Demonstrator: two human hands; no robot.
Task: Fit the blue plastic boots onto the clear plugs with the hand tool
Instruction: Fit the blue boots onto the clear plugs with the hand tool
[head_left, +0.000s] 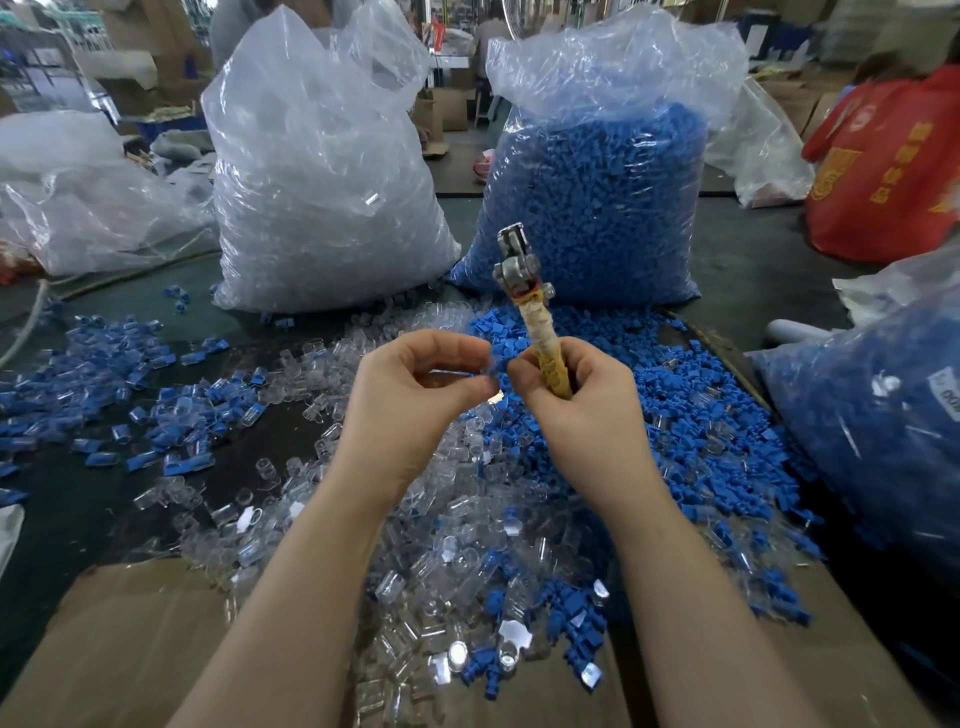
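Hands are up over the middle of the pile, close together, nearly touching at the fingertips. Right hand (566, 395) is wrapped around the hand tool (530, 306), which sticks up and tilts a bit left, metal head at the top, tape-wrapped handle running down into the fist. Left hand (415, 384) has its fingers curled in, pinching a small blue boot (497, 364) right at the gap between the two hands, just left of the tool handle. Whether there's a clear plug in there too, can't tell, it's blurry and mostly covered by fingers.

Below the hands it's a big loose heap: clear plugs (457, 545) mostly under and toward the near side, blue boots (691, 415) spilling off to the right. Finished-looking blue-and-clear pieces (156, 415) are scattered well off to the left on the table (67, 519). Behind the pile stand two big plastic sacks, one of clear parts (322, 197) on the left, one of blue parts (597, 197) on the right, directly behind the tool head.
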